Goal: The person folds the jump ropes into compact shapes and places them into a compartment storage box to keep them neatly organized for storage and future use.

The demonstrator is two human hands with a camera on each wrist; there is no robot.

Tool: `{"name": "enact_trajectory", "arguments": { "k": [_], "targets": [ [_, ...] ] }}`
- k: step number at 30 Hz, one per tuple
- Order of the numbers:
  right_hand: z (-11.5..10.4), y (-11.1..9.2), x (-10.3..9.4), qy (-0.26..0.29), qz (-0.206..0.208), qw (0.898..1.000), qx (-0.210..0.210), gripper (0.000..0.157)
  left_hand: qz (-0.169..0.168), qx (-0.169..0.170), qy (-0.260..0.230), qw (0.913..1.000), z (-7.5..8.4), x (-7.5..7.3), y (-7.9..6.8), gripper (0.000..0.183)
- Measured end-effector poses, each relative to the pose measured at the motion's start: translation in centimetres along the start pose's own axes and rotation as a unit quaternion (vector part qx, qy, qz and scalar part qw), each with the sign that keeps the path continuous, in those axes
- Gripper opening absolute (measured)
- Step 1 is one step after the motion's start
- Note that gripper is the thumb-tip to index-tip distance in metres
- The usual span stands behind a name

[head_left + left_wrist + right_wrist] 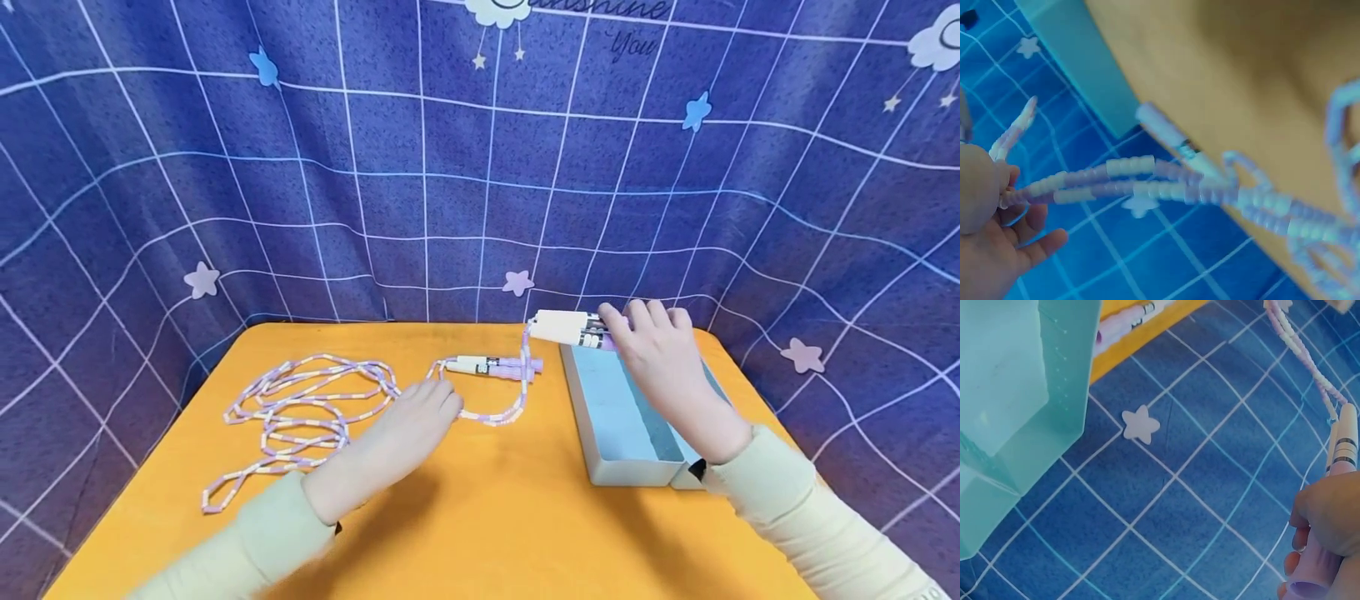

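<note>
A beaded jump rope with lilac and white segments [307, 406] lies in loose loops on the left of the table. My left hand [416, 421] pinches a doubled stretch of the beaded cord [1132, 167], seen closely in the left wrist view. Raised above the blue box, my right hand [660, 358] grips a pair of white and lilac jump rope handles [561, 325]. From their white ends the cord [1297, 347] hangs and curves toward my left hand. Another pair of handles [480, 366] lies on the table between the hands.
An open light blue box [587, 417] with an inner divider stands at the right, below my right forearm. The orange table [495, 517] ends at a blue gridded curtain [450, 208] with star shapes, behind and at both sides.
</note>
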State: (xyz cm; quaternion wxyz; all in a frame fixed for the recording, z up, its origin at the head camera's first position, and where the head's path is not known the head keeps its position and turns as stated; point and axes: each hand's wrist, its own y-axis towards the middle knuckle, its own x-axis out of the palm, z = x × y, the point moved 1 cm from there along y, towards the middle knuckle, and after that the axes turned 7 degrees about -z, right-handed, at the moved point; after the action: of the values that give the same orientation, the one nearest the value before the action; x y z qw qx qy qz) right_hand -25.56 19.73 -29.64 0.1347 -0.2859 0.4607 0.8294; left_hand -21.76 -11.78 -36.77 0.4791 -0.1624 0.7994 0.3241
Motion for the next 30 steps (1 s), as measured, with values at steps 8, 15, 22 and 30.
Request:
{"name": "enact_trajectory", "arguments": {
  "k": [8,15,22,30],
  "targets": [
    [-1.2,-0.2,0.8,0.011,-0.004,0.999,-0.036,0.032,0.051,0.051,0.061,0.9955,0.1,-4.0,2.6,0.029],
    [-2.5,-0.1,1.0,0.013,-0.012,0.996,-0.085,0.029,0.048,0.067,0.048,0.9954,0.0,-7.1,5.2,0.016],
    [-3.9,0.0,0.8,0.026,0.000,0.992,-0.126,0.029,0.049,0.052,0.039,0.9967,-0.7,-8.3,8.0,0.010],
    [-5.0,0.1,0.8,0.050,-0.031,0.988,-0.145,0.038,-0.022,0.000,-0.019,0.9996,-2.4,-7.8,10.1,0.016]
  ]
}}
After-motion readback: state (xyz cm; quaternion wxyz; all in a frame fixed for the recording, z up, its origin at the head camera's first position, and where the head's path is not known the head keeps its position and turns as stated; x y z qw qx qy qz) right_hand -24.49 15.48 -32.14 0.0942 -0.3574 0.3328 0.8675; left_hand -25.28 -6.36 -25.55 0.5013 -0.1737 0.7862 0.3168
